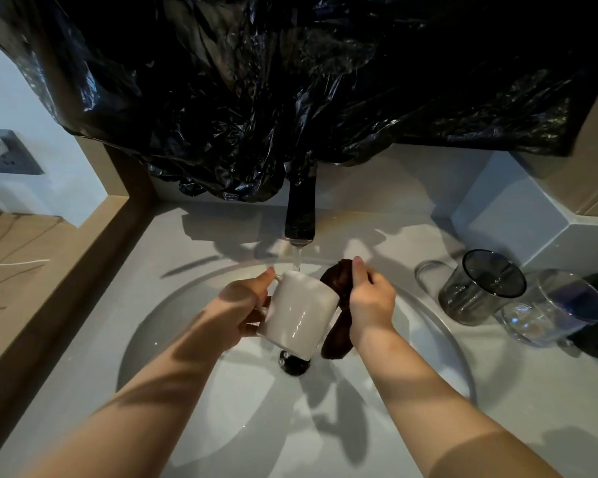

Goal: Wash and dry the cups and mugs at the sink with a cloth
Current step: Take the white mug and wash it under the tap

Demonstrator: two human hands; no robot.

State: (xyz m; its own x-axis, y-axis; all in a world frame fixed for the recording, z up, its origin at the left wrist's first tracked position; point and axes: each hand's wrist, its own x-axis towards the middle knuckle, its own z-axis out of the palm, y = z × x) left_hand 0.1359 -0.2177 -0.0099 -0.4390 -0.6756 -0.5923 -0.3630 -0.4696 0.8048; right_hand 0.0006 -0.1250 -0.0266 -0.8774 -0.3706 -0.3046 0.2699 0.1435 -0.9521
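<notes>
Left hand [246, 312] grasps the white mug [297, 315] by its handle. Long axis is tilted, far end under the faucet [301, 215] stream; interior unseen. Right hand [372, 301], just beside it, clenches a brown cloth [337, 277]. Further right are a grey glass [477, 294] and a clear glass [553, 308], both upright.

Both bare forearms reach forward and converge toward the middle. The left grip [244, 313] curls round the handle side of a mug [299, 312], thumb on top. The right grip [372, 301] clutches a cloth [337, 276], back of the hand upward.
</notes>
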